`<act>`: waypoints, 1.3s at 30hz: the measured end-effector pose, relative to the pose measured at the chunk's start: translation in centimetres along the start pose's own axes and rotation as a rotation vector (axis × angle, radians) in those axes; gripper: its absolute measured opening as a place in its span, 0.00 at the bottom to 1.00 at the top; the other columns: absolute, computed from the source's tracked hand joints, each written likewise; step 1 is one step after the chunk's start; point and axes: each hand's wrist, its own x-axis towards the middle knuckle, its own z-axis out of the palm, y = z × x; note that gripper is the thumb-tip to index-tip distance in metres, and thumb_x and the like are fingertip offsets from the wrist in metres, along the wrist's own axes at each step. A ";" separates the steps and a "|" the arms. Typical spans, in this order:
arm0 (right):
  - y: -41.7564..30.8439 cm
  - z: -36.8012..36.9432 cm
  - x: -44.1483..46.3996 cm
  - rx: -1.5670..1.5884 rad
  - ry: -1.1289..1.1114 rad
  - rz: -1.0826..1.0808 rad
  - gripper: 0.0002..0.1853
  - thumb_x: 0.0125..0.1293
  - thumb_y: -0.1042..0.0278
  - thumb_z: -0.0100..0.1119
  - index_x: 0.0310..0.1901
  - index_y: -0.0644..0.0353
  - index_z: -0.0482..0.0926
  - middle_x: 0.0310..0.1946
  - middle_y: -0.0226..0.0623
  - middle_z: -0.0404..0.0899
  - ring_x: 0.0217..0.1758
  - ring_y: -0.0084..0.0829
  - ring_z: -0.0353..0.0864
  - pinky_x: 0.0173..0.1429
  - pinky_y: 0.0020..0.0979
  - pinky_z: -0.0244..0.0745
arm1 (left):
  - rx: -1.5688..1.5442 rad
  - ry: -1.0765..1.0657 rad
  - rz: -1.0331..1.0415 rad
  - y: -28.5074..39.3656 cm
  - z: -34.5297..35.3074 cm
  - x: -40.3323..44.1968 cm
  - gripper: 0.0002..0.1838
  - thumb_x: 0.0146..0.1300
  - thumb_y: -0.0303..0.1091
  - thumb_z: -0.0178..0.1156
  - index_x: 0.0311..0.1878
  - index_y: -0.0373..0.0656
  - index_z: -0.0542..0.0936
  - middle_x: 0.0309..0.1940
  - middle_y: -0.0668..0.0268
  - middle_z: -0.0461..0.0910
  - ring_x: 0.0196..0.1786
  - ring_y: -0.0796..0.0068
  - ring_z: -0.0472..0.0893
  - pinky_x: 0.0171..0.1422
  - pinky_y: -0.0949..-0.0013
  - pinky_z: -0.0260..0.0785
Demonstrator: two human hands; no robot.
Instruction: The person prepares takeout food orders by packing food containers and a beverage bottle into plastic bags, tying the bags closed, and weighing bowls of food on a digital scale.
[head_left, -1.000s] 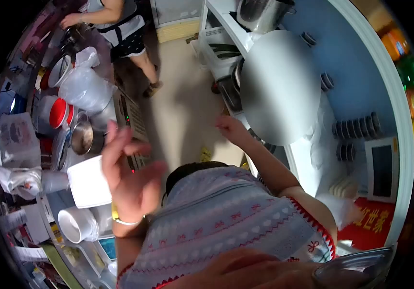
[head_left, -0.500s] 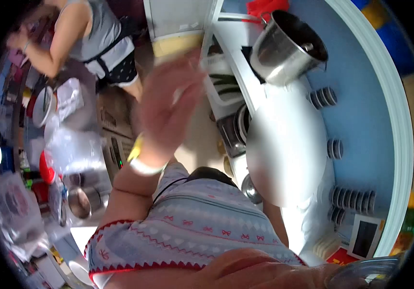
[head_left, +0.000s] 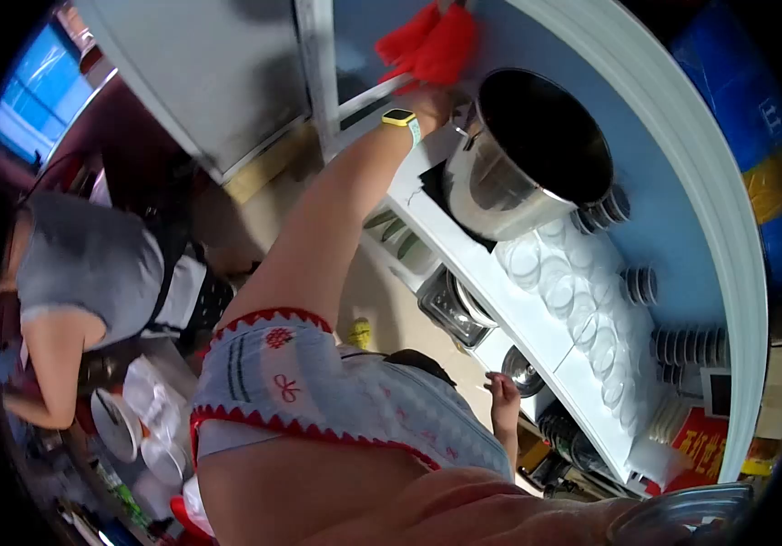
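Standing along the white counter (head_left: pixel 537 329) rn w/ our left hand (head_left: pixel 431 109) way out at arm's length, right by the big steel pot (head_left: pixel 491 187) and the red cloth (head_left: pixel 432 45) (could be gloves, hard to tell). Can't tell how far open that hand is or if it's got hold of anything, b/c the fingers are mostly hidden. Our right hand (head_left: pixel 505 396) is down low on the other side of us, fingers loosely half curled; nothing obvious in it, but can't rule out sth small. Step in hand is prob just the reach to the pot/cloth end, imo. Next move calls for a proper grip on whichever it is, and if it's the pot, a 2nd hand too, since it looks heavy. FYI the pot's upright on a dark mat (head_left: pixel 434 187) near the counter's far end, inside too dark to read. Clear plastic rounds (head_left: pixel 555 291) cover a lot of the surface next to it, under the blue wall (head_left: pixel 664 264). Co-worker (head_left: pixel 91 268) in a grey top is across the aisle, bent over the other worktop.
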 end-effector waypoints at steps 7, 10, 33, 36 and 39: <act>-0.1 0.1 -4.2 0.123 0.378 0.162 0.13 0.71 0.63 0.52 0.44 0.66 0.77 0.42 0.39 0.81 0.42 0.28 0.80 0.48 0.28 0.77 | 0.543 0.047 0.006 -6.2 -0.5 3.9 0.12 0.63 0.35 0.55 0.47 0.41 0.79 0.44 0.57 0.80 0.47 0.57 0.78 0.54 0.59 0.69; -1.1 1.1 -4.7 0.150 0.439 0.184 0.13 0.71 0.63 0.51 0.44 0.66 0.77 0.41 0.38 0.81 0.41 0.27 0.79 0.48 0.28 0.76 | 0.574 0.042 0.004 -7.0 -0.6 4.3 0.13 0.64 0.35 0.55 0.47 0.40 0.79 0.44 0.56 0.80 0.47 0.57 0.78 0.54 0.59 0.69; -1.7 0.0 -3.7 0.170 0.562 0.237 0.12 0.71 0.68 0.50 0.47 0.66 0.77 0.42 0.35 0.81 0.45 0.26 0.79 0.52 0.28 0.75 | 0.770 -0.056 0.189 -8.4 0.5 6.0 0.14 0.67 0.34 0.51 0.49 0.36 0.77 0.47 0.52 0.79 0.50 0.53 0.77 0.56 0.56 0.68; -2.3 -0.3 -3.6 0.179 0.554 0.203 0.12 0.71 0.66 0.49 0.46 0.65 0.78 0.41 0.35 0.81 0.44 0.26 0.79 0.52 0.28 0.75 | 0.826 -0.011 0.468 -6.4 -1.8 2.9 0.14 0.67 0.34 0.51 0.49 0.35 0.77 0.47 0.51 0.79 0.50 0.53 0.77 0.56 0.56 0.68; -2.8 -0.5 -3.6 0.209 0.549 0.199 0.12 0.71 0.66 0.49 0.46 0.65 0.78 0.41 0.35 0.81 0.43 0.27 0.80 0.51 0.28 0.75 | 2.040 0.162 0.406 -6.3 -5.4 -6.5 0.16 0.69 0.35 0.49 0.52 0.32 0.74 0.50 0.51 0.77 0.50 0.49 0.77 0.55 0.52 0.68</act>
